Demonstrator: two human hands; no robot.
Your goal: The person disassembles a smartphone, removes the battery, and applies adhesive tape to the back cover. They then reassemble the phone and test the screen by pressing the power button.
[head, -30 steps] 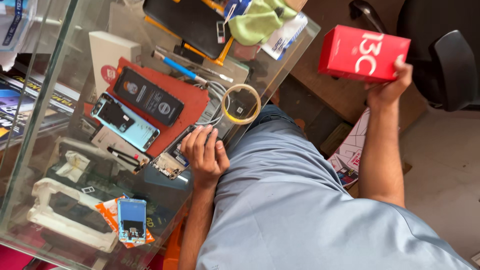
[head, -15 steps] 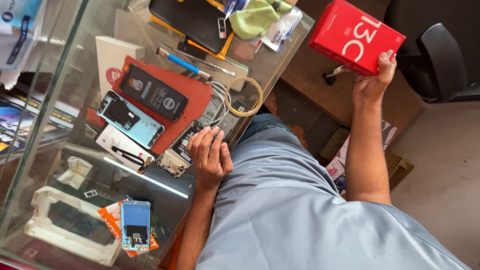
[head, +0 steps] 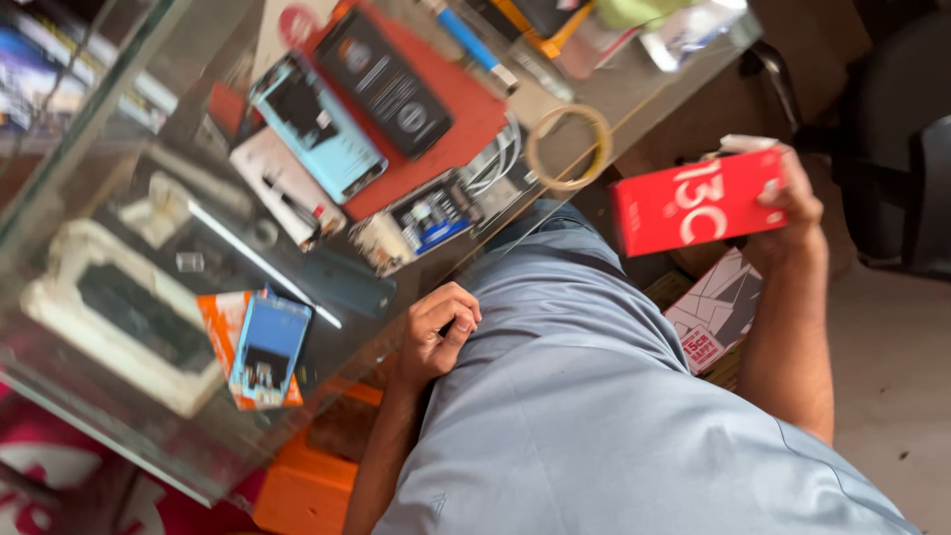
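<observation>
- My right hand (head: 792, 213) has its grip clamped on the red box (head: 698, 203), held off the right of the glass surface (head: 634, 94).
- My left hand (head: 436, 332) is curled together, empty, at the near edge.
- The box looks closed and not set down.

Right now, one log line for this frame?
left hand: curled at glass table edge, empty | right hand: holding red box beside table
</observation>
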